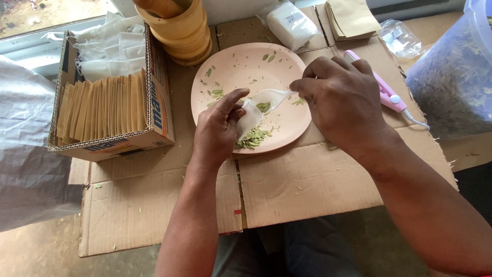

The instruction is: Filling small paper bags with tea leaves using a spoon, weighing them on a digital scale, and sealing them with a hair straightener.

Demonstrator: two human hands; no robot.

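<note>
Both hands work over a pale pink plate that sits on flattened cardboard. At the plate's near edge the left hand pinches a small white filter bag between thumb and fingers, its mouth turned toward the other hand. Closed around the handle of a white plastic spoon, the right hand keeps the bowl right at the bag's opening, a few green dried leaves lying in it. More of these leaves lie heaped on the plate just below the bag, touching it or nearly so, and loose bits are scattered across the rest of the plate. Behind the right hand, partly hidden by it, lies a pink and white handheld tool with a white cord. To the left stands an open corrugated box with red and blue printing on its side, tan paper envelopes upright in a row in its front part and white filter bags piled behind them. Beyond the plate are a wooden mortar, a clear packet of white grains, a stack of tan envelopes and a crumpled clear bag. At the far right a clear plastic tub holds dark dried leaves.
</note>
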